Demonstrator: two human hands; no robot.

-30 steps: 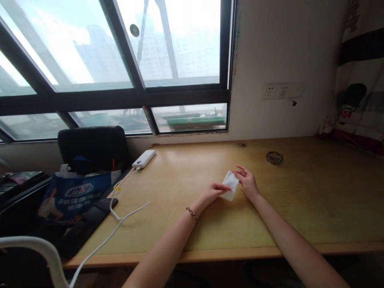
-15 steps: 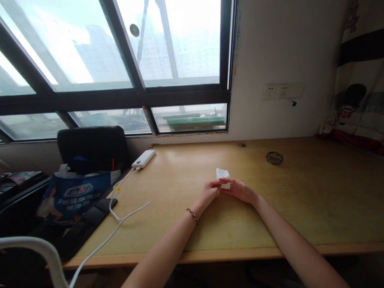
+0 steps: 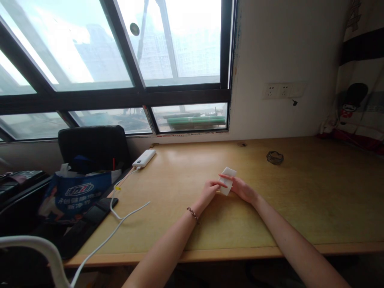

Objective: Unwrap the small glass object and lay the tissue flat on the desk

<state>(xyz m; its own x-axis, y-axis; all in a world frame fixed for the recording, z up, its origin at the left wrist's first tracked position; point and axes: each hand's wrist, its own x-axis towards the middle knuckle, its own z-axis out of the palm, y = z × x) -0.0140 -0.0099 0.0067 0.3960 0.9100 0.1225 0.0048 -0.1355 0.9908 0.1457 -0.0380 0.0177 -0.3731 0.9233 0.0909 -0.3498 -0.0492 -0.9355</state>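
Between my two hands is a small white sheet (image 3: 229, 172), seemingly folded paper or tissue, tilted up to the right. My left hand (image 3: 210, 191) pinches its lower left side with thumb and fingers, a braided bracelet (image 3: 193, 215) round that wrist. On the other side, my right hand (image 3: 242, 189) has its fingers laid across the front of the sheet and grips its right side. Both hands are just over the middle of the wooden table (image 3: 240, 228). The fingers partly cover the sheet.
A white power bank (image 3: 144, 159) with a white cable (image 3: 132, 211) lies at the table's left edge. A dark coiled ring-like object (image 3: 275, 157) rests at the back right. Left of the table stand a black chair (image 3: 93, 144) and a blue bag (image 3: 79, 196).
The white sheet has turned clockwise in my hands and more of its surface shows. My right fingers have shifted across its front; my arms have hardly moved.
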